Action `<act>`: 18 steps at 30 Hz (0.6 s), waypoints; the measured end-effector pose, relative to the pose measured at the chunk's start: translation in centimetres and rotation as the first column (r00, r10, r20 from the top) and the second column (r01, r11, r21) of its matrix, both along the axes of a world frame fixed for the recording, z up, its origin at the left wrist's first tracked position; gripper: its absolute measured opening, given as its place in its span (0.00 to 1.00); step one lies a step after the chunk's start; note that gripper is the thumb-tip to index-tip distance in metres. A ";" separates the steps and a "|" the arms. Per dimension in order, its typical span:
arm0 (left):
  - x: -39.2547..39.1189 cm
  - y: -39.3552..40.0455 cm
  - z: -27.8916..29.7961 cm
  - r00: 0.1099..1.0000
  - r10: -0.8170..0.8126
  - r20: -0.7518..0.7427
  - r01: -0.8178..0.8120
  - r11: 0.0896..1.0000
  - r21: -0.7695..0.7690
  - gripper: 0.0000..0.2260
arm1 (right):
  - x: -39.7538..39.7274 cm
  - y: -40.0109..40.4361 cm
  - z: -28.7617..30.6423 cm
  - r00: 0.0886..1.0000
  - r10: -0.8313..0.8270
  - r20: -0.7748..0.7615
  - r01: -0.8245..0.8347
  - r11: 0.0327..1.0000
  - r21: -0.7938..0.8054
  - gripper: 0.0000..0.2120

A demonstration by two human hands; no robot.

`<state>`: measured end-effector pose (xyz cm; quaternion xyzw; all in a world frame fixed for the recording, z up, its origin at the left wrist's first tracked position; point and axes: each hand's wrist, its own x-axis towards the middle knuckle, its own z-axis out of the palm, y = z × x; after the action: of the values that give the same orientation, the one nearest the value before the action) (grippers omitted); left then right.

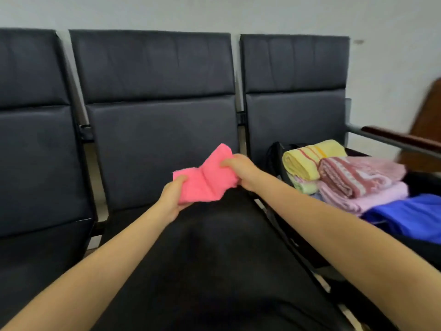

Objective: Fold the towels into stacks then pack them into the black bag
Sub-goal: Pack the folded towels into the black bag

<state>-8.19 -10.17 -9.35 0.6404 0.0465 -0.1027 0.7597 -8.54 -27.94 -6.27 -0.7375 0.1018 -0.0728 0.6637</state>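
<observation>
A small bright pink towel (207, 177) is held above the middle seat, partly folded with a crease down its middle. My left hand (173, 199) grips its lower left edge. My right hand (241, 172) pinches its right side. On the right seat lies a pile of folded towels: a yellow striped one (307, 158) on top, a pink-and-white patterned one (353, 175), a pale pink one (372, 199) beneath, a light green one (304, 185) and a blue one (410, 216). The black bag (276, 154) sits behind the pile, mostly hidden.
Three dark padded seats stand in a row against a pale wall; the middle seat (214, 247) lies under my arms. A metal and wood armrest (396, 139) bounds the right seat. A brown wooden piece (429, 111) stands at the far right.
</observation>
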 end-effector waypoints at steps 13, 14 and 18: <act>-16.9 -27.7 4.8 0.801 -0.548 0.241 0.549 0.833 0.068 0.16 | -20.8 -29.9 7.5 0.879 -0.475 0.043 0.465 0.874 0.143 0.03; -17.5 -28.4 4.3 0.756 -0.597 0.269 0.569 0.802 0.181 0.17 | -22.0 -31.2 6.5 0.866 -0.500 -0.015 0.498 0.860 0.113 0.03; -17.6 -28.9 1.4 0.563 -0.760 0.325 0.478 0.620 0.622 0.19 | -24.9 -34.1 -0.4 0.750 -0.642 -0.156 0.570 0.748 -0.340 0.14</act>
<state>-25.76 -39.06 -7.97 0.7745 -0.3916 -0.1646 0.4688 -33.46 -62.04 -6.63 -0.7495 0.4139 -0.2006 0.4761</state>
